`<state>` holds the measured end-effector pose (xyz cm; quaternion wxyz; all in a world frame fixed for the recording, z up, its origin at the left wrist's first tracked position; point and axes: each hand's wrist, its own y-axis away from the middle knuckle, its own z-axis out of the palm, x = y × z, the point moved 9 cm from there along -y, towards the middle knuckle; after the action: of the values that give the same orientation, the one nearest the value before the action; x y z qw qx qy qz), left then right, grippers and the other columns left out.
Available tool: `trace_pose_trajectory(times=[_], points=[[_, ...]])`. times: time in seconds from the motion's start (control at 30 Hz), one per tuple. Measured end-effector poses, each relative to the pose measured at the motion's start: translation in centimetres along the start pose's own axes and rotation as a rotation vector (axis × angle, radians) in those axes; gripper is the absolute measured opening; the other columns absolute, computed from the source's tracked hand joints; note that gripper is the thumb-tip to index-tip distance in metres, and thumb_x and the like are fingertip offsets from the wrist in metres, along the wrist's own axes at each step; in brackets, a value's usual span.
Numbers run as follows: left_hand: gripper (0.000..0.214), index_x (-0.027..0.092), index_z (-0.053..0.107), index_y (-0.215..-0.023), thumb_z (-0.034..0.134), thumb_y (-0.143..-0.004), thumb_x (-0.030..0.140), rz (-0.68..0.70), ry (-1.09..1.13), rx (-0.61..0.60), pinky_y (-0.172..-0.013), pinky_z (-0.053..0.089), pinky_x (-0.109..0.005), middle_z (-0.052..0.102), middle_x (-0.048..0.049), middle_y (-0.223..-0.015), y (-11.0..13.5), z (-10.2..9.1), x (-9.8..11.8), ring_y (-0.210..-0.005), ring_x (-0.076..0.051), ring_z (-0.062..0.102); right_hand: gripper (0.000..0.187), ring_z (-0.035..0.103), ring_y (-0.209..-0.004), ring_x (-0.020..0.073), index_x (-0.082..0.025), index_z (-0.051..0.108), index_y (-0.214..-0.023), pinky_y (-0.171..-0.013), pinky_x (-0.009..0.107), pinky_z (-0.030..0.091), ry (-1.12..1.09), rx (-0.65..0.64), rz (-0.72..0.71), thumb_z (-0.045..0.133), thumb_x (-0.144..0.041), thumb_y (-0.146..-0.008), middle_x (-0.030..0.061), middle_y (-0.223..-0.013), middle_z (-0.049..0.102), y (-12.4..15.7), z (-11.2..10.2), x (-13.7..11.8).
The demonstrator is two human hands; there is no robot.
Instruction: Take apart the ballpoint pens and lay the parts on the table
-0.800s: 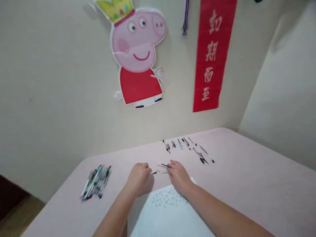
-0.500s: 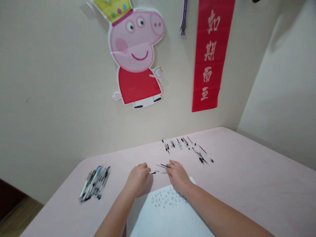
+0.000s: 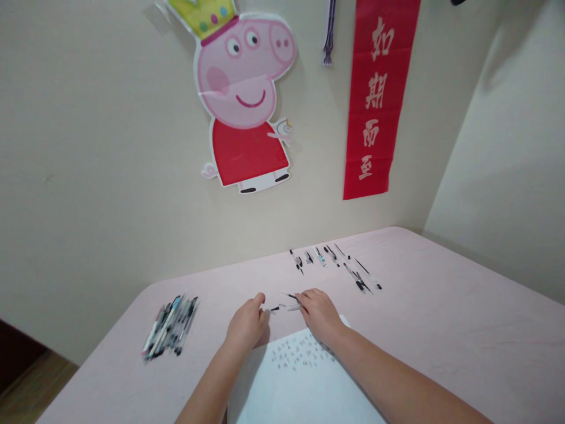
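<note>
My right hand (image 3: 320, 312) is closed round a thin dark pen refill (image 3: 292, 296), whose pale end sticks out to the left. Just below it, a whitish pen barrel (image 3: 293, 307) lies at the fingertips; whether they touch it I cannot tell. My left hand (image 3: 246, 321) rests on the table with a gap between its raised upper digit and the lower fingers, and nothing shows in it. Near its fingertips lie a small black pen part (image 3: 275, 308) and a short clear piece (image 3: 282, 305). A sheet of paper (image 3: 300, 394) with handwriting lies under my right wrist.
A heap of pens (image 3: 170, 327) lies on the left of the pink tabletop (image 3: 441, 330). Toward the wall, several groups of pen parts (image 3: 320, 257) are laid out in a row, with more pen parts (image 3: 359, 278) to their right.
My left hand has drawn slightly back to the left and its upper digit has lifted. My right fingers have curled further round the refill, and less of it shows.
</note>
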<state>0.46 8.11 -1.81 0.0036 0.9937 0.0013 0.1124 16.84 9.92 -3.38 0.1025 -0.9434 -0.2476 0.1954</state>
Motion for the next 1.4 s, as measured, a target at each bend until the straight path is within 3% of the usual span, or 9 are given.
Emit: trace_pose_trajectory(times=[0.2, 0.47, 0.63, 0.87, 1.23, 1.4], points=[[0.02, 0.019, 0.058, -0.096, 0.04, -0.087, 0.022, -0.013, 0.068, -0.011, -0.07, 0.037, -0.026, 0.067, -0.0071, -0.087, -0.4, 1.3, -0.2, -0.083, -0.018, 0.061, 0.026, 0.056, -0.094, 0.0224, -0.017, 0.068, -0.106, -0.084, 0.03, 0.04, 0.06, -0.041, 0.059, 0.05, -0.014, -0.086, 0.0093, -0.097, 0.065, -0.2, -0.2, -0.1], [0.025, 0.017, 0.058, -0.103, 0.049, -0.084, 0.031, 0.037, 0.101, 0.024, -0.075, 0.039, -0.027, 0.063, -0.0089, -0.099, -0.3, 2.0, 0.4, -0.085, -0.019, 0.06, 0.023, 0.06, -0.089, 0.0228, -0.014, 0.069, -0.096, -0.078, 0.029, 0.041, 0.062, -0.129, 0.077, 0.049, -0.015, -0.085, 0.0122, -0.095, 0.065, -1.6, 0.8, -2.1], [0.036, 0.015, 0.052, -0.118, 0.046, -0.083, 0.017, 0.055, 0.214, 0.035, -0.081, 0.041, -0.026, 0.063, -0.0093, -0.102, -0.6, 2.2, -0.1, -0.09, -0.017, 0.059, 0.025, 0.062, -0.089, 0.0216, -0.013, 0.07, -0.095, -0.077, 0.028, 0.043, -0.005, -0.175, 0.118, 0.048, -0.024, -0.088, 0.0127, -0.097, 0.063, -2.4, 1.7, -3.3], [0.051, 0.016, 0.048, -0.119, 0.037, -0.073, -0.002, 0.002, 0.441, 0.015, -0.08, 0.043, -0.022, 0.065, -0.0037, -0.094, -1.4, 3.2, -1.5, -0.087, -0.012, 0.06, 0.04, 0.062, -0.091, 0.0259, -0.011, 0.064, -0.107, -0.077, 0.033, 0.047, -0.042, -0.18, 0.103, 0.053, -0.042, -0.083, 0.0149, -0.103, 0.06, -2.4, 2.1, -5.6], [0.035, 0.013, 0.052, -0.112, 0.041, -0.08, 0.005, -0.029, 0.324, 0.127, -0.084, 0.041, -0.026, 0.064, -0.009, -0.099, -0.9, 1.8, -2.2, -0.098, -0.016, 0.058, 0.041, 0.063, -0.093, 0.029, -0.006, 0.059, -0.115, -0.078, 0.037, 0.049, 0.088, -0.201, 0.077, 0.05, -0.036, -0.087, 0.0187, -0.105, 0.062, -3.2, 3.6, -6.7], [0.037, 0.014, 0.053, -0.112, 0.046, -0.077, 0.003, 0.018, 0.322, 0.111, -0.084, 0.041, -0.026, 0.063, -0.0076, -0.097, -1.0, 2.2, -2.3, -0.091, -0.015, 0.059, 0.054, 0.061, -0.1, 0.0296, -0.005, 0.051, -0.126, -0.082, 0.038, 0.047, 0.043, -0.203, 0.106, 0.049, -0.042, -0.087, 0.0203, -0.113, 0.059, -3.1, 3.5, -6.2]])
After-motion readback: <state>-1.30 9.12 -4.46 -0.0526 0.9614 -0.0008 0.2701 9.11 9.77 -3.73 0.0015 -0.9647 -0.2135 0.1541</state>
